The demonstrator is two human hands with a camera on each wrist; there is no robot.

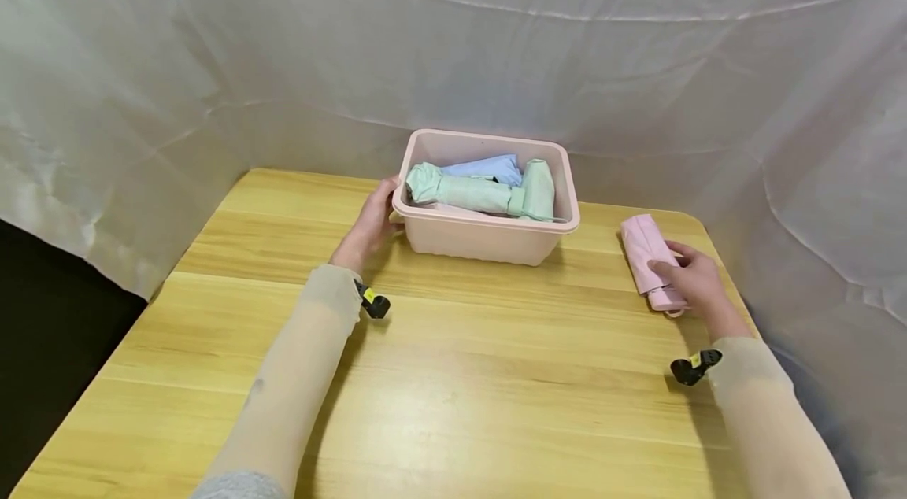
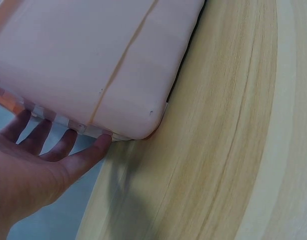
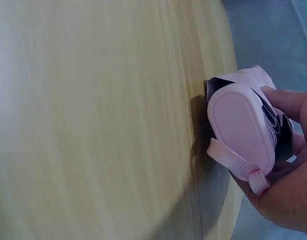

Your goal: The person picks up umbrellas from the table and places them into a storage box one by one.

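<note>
Pink folded umbrella with wrist strap, in right hand.

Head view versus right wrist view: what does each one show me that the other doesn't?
Only the head view shows the pink bin with green and blue folded umbrellas inside, and the left hand touching the bin's left end. Only the right wrist view shows the pink umbrella's handle end cap and its wrist strap up close. Both show the right hand gripping the pink umbrella on the wooden table.
</note>
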